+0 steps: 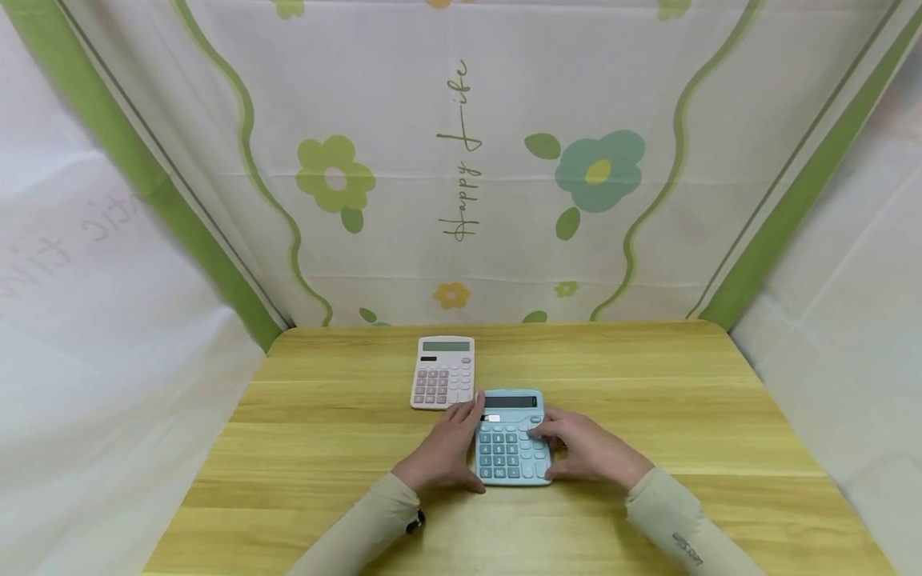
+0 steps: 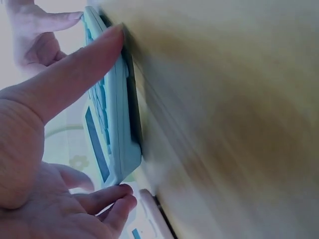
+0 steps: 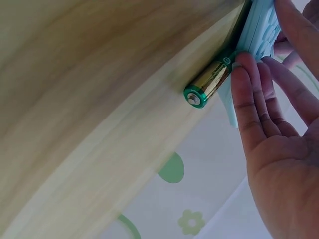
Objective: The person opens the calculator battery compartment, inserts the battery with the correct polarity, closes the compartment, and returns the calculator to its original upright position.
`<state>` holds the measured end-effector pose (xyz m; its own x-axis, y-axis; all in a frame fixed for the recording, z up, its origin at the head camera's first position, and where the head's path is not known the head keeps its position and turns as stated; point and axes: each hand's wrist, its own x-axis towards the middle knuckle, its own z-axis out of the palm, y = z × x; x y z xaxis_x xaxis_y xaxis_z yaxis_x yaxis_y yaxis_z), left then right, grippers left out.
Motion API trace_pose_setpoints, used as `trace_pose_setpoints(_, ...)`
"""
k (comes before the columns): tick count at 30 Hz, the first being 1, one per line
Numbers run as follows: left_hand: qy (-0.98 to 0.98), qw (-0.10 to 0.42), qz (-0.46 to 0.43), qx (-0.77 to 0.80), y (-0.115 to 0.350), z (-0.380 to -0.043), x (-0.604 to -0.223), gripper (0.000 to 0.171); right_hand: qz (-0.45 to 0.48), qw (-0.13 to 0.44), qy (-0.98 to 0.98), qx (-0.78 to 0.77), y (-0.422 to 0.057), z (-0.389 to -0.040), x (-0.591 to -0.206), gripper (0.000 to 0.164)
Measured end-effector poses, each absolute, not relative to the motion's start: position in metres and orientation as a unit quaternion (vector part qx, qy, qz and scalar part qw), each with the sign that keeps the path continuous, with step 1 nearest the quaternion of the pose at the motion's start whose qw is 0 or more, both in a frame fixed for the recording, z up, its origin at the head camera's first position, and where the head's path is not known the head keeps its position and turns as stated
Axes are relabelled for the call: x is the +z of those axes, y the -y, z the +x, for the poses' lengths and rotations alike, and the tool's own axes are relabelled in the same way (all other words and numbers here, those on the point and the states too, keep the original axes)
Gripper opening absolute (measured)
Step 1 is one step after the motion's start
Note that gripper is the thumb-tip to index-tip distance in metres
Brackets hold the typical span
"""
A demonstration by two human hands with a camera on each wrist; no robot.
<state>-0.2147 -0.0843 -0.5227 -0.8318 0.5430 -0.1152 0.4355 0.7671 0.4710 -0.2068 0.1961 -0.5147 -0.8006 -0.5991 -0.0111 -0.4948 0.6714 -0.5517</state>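
A light blue calculator [image 1: 513, 438] is between my two hands, its keys facing up. In the head view my left hand [image 1: 448, 450] grips its left side; the left wrist view shows the thumb [image 2: 75, 74] across one edge and fingertips at the display end. My right hand [image 1: 594, 450] holds the right side, with the thumb by the near corner and a finger over the keys. A green and gold battery [image 3: 209, 82] sticks out beside the calculator at my right fingertips. Whether those fingers touch the battery or only the calculator, I cannot tell.
A pale pink calculator [image 1: 443, 373] lies behind the blue one, slightly left, on the wooden table [image 1: 324, 448]. White cloth [image 1: 461, 264] printed with flowers closes in the back, and white cloth hangs along both sides.
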Motion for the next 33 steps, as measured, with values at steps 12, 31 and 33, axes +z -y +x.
trace_pose_setpoints(12,-0.926,0.111,0.263,0.249,0.086,-0.215,-0.517,0.148,-0.294,0.087,-0.916,-0.259,-0.194,-0.206,-0.512,0.062)
trace_pose_setpoints(31,-0.918,0.116,0.255,0.280,0.095,-0.211,-0.490,0.142,-0.320,0.068,-0.906,-0.268,-0.182,-0.210,-0.517,0.060)
trace_pose_setpoints(33,-0.918,0.115,0.257,0.279,0.097,-0.212,-0.488,0.141,-0.322,0.067,-0.903,-0.274,-0.180,-0.211,-0.518,0.059)
